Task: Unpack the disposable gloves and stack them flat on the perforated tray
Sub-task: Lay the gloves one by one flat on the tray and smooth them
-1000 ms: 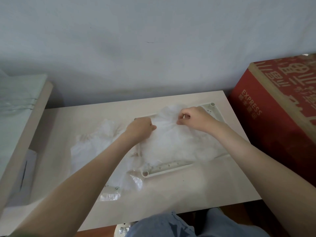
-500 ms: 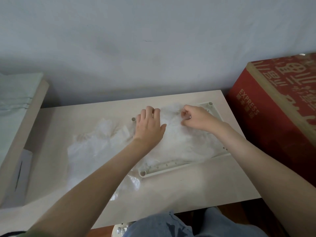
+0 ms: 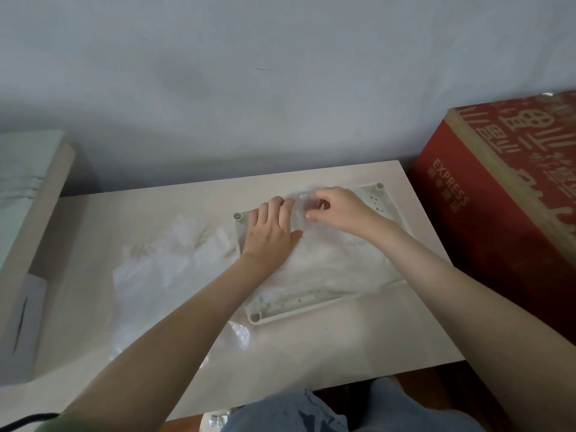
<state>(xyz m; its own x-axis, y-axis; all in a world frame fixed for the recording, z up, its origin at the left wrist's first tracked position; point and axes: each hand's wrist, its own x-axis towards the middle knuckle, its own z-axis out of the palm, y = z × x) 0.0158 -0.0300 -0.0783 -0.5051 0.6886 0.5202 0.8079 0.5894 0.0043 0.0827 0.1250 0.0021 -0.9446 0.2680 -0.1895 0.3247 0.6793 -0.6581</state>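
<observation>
Thin plastic gloves (image 3: pixel 339 263) are heaped on the tray (image 3: pixel 299 309), pressed under the flat left hand (image 3: pixel 270 233), one edge pinched by the right hand (image 3: pixel 338 210). They are judged light, limp and slippery, and best taken by an edge.

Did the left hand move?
Yes. The left hand slid a little right from the tray's far-left corner and now presses flat on the gloves.

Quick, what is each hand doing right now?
Left hand: open, flat, pressing down on the glove stack.
Right hand: closed, pinching a clear glove on top of that stack.
</observation>
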